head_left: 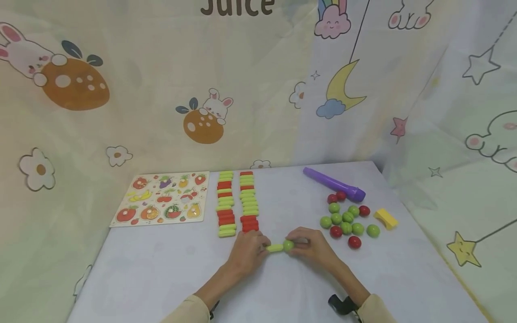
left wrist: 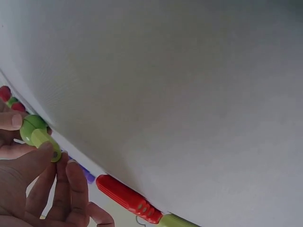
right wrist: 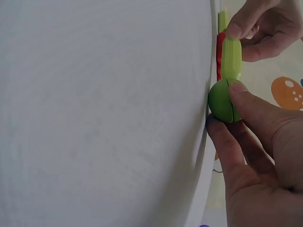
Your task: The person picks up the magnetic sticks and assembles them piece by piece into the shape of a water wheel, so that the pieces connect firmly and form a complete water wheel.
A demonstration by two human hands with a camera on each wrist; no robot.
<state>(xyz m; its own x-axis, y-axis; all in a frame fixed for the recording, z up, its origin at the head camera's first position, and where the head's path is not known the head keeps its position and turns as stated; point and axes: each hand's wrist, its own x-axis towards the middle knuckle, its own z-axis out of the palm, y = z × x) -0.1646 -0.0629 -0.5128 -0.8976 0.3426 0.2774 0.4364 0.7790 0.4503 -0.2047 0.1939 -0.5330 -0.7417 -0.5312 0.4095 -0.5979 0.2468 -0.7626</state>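
In the head view my left hand [head_left: 247,252] pinches the outer end of a light green ribbed plastic handle [head_left: 276,247] between thumb and fingers. My right hand [head_left: 314,247] pinches a green plastic ball [head_left: 288,245] at the handle's other end. Handle and ball meet end to end, like a small maraca; whether they are locked together I cannot tell. A seam splits the ball [right wrist: 220,101] in the right wrist view, where the ribbed handle [right wrist: 232,59] runs up to the left fingers. The left wrist view also has the ball [left wrist: 31,126] against the handle.
Two columns of red and light green handles [head_left: 225,202] stand beyond my left hand. Loose green and red balls [head_left: 347,217] lie right of my right hand, by a yellow block [head_left: 386,219] and a purple stick [head_left: 333,183]. A fruit puzzle board [head_left: 161,197] is at back left.
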